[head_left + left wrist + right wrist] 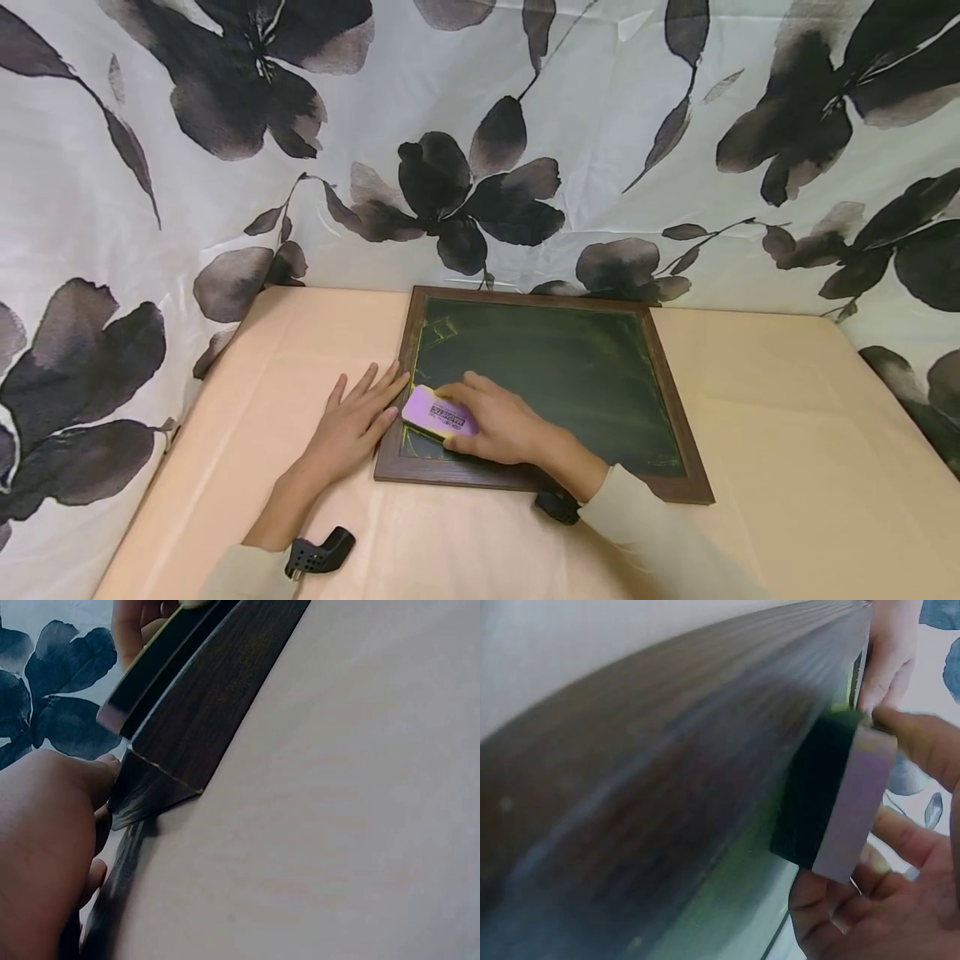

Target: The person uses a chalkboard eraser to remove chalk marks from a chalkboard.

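- My right hand (501,427) grips the eraser (438,412), fingers curled over its far long edge and thumb at the near edge; the right wrist view shows the same hold, the fingers (922,746) wrapped round the block's pale back (855,802) and its dark felt face turned to the board.
- The eraser, pink-topped with a dark printed label, lies pressed on the chalkboard (555,379) near its lower left corner, just inside the left frame rail.
- My left hand (352,423) lies flat and spread on the tablecloth, fingers straight, the fingertips (396,379) touching the outer edge of the board's left rail; it holds nothing. In the left wrist view the hand (45,847) sits against the frame's corner (161,791).
- The chalkboard is a dark green slate in a brown wooden frame (540,479), lying flat on the table; yellowish chalk smears cover it, thickest at the upper left and along the left edge.
- The table (787,433) bears a peach-coloured cloth; the board lies toward its far middle.
- Behind and to both sides hangs a white curtain (615,108) printed with large dark flowers and leaves.
- A light sleeve (660,533) covers my right forearm; black camera mounts show at both wrists.
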The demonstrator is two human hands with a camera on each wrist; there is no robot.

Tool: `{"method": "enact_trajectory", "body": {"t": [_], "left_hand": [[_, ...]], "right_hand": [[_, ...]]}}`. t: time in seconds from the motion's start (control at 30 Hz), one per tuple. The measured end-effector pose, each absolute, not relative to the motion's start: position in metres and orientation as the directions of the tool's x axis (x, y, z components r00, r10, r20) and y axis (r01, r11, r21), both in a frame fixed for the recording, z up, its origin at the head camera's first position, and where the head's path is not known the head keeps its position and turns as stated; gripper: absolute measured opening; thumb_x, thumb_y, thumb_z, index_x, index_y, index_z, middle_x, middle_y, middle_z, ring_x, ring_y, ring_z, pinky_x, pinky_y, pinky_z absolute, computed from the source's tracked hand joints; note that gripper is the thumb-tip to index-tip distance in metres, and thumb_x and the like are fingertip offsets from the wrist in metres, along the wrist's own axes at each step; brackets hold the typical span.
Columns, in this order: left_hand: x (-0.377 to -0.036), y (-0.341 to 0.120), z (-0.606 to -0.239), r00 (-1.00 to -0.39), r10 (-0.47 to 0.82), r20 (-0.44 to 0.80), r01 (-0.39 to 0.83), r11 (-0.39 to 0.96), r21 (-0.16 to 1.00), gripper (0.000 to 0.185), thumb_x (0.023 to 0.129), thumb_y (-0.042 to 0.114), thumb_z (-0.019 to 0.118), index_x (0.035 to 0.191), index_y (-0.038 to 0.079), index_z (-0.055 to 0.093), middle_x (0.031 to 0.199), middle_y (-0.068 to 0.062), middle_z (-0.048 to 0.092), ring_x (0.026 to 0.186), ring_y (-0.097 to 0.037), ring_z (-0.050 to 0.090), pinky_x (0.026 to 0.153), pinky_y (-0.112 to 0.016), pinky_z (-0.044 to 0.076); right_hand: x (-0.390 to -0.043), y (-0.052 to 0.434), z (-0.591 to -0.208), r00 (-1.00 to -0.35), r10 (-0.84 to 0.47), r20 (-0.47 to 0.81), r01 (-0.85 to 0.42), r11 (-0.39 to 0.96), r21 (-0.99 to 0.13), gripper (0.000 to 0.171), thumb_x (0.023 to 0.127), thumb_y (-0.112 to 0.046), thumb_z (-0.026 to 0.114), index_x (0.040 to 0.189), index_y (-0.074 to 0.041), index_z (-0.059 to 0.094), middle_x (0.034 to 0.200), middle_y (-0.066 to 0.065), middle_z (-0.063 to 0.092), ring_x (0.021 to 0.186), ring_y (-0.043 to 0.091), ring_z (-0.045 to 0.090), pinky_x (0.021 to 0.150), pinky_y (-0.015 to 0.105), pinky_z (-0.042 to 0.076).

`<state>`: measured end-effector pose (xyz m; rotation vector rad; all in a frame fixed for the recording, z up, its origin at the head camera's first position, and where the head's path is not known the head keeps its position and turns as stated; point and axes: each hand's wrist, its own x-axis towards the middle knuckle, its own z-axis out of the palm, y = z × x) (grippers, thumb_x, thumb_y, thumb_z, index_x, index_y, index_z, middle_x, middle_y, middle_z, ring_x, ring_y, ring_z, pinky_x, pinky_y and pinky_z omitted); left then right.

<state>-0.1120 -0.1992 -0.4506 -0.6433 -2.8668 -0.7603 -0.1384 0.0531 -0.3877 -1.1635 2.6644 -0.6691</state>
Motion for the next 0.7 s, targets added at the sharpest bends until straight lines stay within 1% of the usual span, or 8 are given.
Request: {"method": "enact_trajectory", "body": {"t": [0.17, 0.27, 0.37, 0.5, 0.7], "left_hand": [[-0.111, -0.201, -0.452, -0.903, 0.376, 0.210, 0.430, 0.791, 0.435, 0.049, 0.102, 0.030, 0.044, 0.149, 0.019, 0.038, 0.155, -0.003, 0.027, 0.142, -0.033, 0.021, 0.110, -0.061, 0.001], [-0.111, -0.202, -0.452, -0.901, 0.379, 0.212, 0.434, 0.789, 0.434, 0.049, 0.102, 0.031, 0.045, 0.149, 0.019, 0.038, 0.155, -0.003, 0.027, 0.142, -0.033, 0.021, 0.110, -0.061, 0.001], [-0.111, -0.201, -0.453, -0.900, 0.378, 0.219, 0.437, 0.786, 0.438, 0.049, 0.102, 0.032, 0.045, 0.149, 0.019, 0.038, 0.155, -0.003, 0.028, 0.142, -0.033, 0.021, 0.110, -0.061, 0.001], [-0.112, -0.200, -0.454, -0.900, 0.383, 0.210, 0.437, 0.789, 0.431, 0.049, 0.102, 0.033, 0.043, 0.150, 0.021, 0.037, 0.155, -0.003, 0.027, 0.142, -0.032, 0.020, 0.110, -0.061, 0.001], [-0.109, -0.201, -0.454, -0.905, 0.374, 0.202, 0.425, 0.791, 0.439, 0.049, 0.102, 0.033, 0.044, 0.149, 0.020, 0.037, 0.155, -0.002, 0.027, 0.143, -0.031, 0.019, 0.110, -0.060, 0.000]], "right_hand": [[-0.133, 0.056, -0.382, -0.617, -0.787, -0.016, -0.698, 0.557, -0.450, 0.056, 0.083, -0.032, 0.073, 0.134, -0.016, 0.056, 0.088, -0.005, 0.042, 0.073, 0.010, 0.039, 0.054, 0.021, 0.032], [-0.131, 0.057, -0.378, -0.574, -0.818, -0.048, -0.732, 0.538, -0.417, 0.055, 0.086, -0.031, 0.071, 0.137, -0.018, 0.054, 0.086, -0.005, 0.038, 0.074, 0.011, 0.036, 0.058, 0.022, 0.030], [-0.130, 0.059, -0.374, -0.544, -0.836, -0.069, -0.757, 0.525, -0.388, 0.055, 0.088, -0.030, 0.069, 0.140, -0.020, 0.051, 0.087, -0.005, 0.035, 0.075, 0.013, 0.034, 0.060, 0.024, 0.029], [-0.126, 0.062, -0.373, -0.553, -0.830, -0.074, -0.754, 0.536, -0.381, 0.055, 0.090, -0.032, 0.066, 0.141, -0.021, 0.049, 0.087, -0.006, 0.035, 0.075, 0.013, 0.034, 0.062, 0.024, 0.029], [-0.120, 0.071, -0.372, -0.593, -0.805, -0.013, -0.733, 0.546, -0.405, 0.058, 0.092, -0.032, 0.065, 0.143, -0.012, 0.045, 0.095, -0.004, 0.040, 0.080, 0.012, 0.037, 0.066, 0.026, 0.033]]}}
